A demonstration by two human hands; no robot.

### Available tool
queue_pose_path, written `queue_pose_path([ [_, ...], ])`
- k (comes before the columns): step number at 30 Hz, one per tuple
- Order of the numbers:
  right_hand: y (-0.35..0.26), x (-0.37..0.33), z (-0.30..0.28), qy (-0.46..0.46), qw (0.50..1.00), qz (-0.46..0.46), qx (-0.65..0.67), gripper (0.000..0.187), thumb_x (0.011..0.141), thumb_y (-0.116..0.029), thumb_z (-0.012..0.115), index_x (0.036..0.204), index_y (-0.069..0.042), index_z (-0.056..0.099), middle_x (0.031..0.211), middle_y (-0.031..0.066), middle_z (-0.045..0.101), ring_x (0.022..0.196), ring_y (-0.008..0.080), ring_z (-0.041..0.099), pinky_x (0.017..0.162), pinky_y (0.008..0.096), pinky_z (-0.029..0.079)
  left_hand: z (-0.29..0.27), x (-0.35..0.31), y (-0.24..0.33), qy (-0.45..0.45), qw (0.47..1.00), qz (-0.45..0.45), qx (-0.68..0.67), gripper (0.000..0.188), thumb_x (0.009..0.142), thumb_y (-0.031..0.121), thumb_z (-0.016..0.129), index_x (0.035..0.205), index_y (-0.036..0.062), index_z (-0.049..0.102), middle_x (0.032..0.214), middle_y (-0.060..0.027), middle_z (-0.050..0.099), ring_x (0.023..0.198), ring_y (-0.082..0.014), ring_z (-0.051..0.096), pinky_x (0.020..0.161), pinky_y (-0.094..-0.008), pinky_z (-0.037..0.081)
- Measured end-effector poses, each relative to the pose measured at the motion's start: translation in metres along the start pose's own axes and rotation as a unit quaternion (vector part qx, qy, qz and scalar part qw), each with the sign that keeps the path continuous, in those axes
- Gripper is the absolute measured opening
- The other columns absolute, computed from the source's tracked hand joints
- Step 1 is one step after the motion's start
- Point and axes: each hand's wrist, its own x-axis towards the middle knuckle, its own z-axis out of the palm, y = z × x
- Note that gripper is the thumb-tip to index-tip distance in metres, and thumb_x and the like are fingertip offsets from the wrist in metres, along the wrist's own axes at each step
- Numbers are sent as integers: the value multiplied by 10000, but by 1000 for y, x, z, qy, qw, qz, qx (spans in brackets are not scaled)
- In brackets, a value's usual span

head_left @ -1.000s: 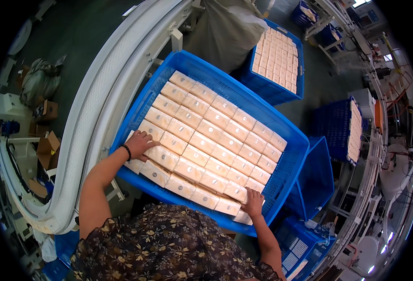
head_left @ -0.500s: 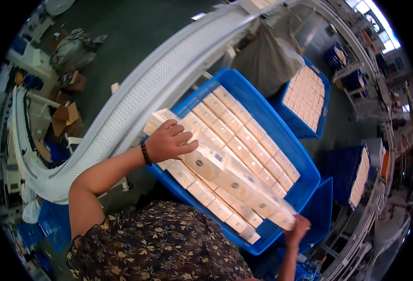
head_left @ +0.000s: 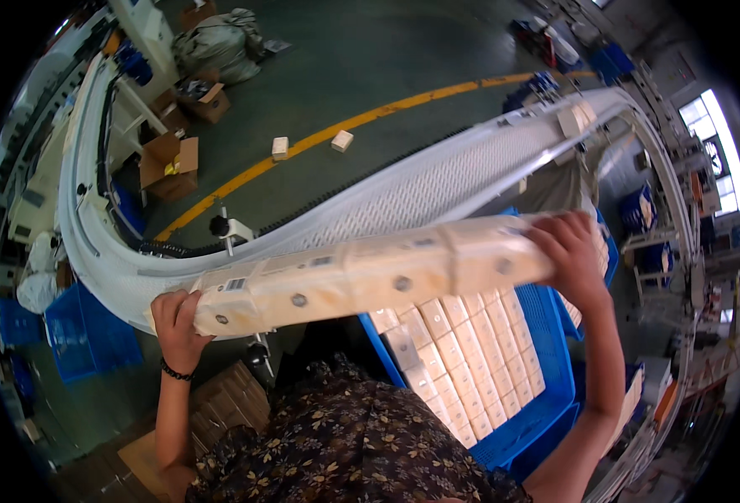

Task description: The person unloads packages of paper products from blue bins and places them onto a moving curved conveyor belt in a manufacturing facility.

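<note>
Between my two hands stretches a row of cream tissue packs (head_left: 353,281), pressed end to end and held in the air. My left hand (head_left: 177,323) is closed around the row's left end, and my right hand (head_left: 573,256) grips its right end. The row hangs over the near side of the white conveyor (head_left: 420,180) and over the upper edge of a blue crate (head_left: 561,369). Inside that crate lie several rows of the same packs (head_left: 475,360). The row hides part of the crate and belt.
Beyond the conveyor, two packs (head_left: 280,148) lie on the green floor near a yellow line (head_left: 386,109). An open cardboard box (head_left: 168,166) stands at the left. Blue bins (head_left: 93,335) sit at the lower left, near flat brown cartons (head_left: 219,411).
The row of packs has been lifted out of the crate and swung left toward the conveyor, both hands still on its ends. The view has turned so the crate now appears lower right.
</note>
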Motion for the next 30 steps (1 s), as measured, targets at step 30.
queue_pose_path([
  [30, -398, -522, 204, -230, 676, 608, 346, 1014, 744, -248, 837, 1582, -149, 275, 1435, 169, 511, 1336, 343, 485, 1085, 521, 408, 346, 58, 256, -616, 567, 547, 12, 944, 755, 203, 775, 1572, 181, 302, 1403, -154, 531, 1266, -342, 534, 1079, -546, 391],
])
